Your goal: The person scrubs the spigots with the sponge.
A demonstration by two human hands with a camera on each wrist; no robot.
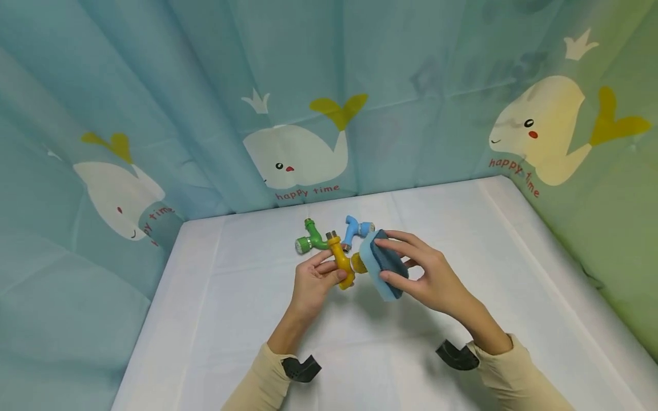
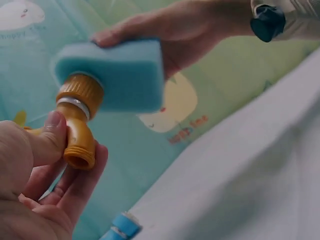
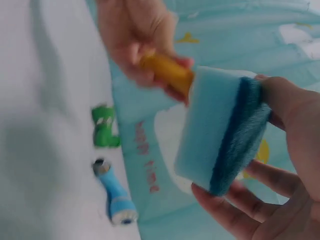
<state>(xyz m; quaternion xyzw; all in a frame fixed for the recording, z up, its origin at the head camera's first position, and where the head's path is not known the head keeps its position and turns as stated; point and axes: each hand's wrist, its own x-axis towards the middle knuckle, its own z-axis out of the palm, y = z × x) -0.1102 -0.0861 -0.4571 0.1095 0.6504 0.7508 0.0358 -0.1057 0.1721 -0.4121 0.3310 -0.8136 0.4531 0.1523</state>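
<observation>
Grips the yellow tap (image 1: 342, 262) in the curled left hand (image 1: 310, 285), with its long body pointing outward and its knob (image 1: 358, 263) toward the right hand (image 1: 432, 277). Pinches the blue sponge (image 1: 384, 268) in the half-open right hand, pale side against the knob, nothing between. Has a green tap (image 1: 314, 234) just past the left hand, and a light blue tap (image 1: 352, 230) past the gap between both hands.

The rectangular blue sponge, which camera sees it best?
The right wrist view: the rectangular blue sponge looks large there, its pale and dark layers both clear. The head view shows both layers, but small; the left wrist view shows only the pale one.
</observation>
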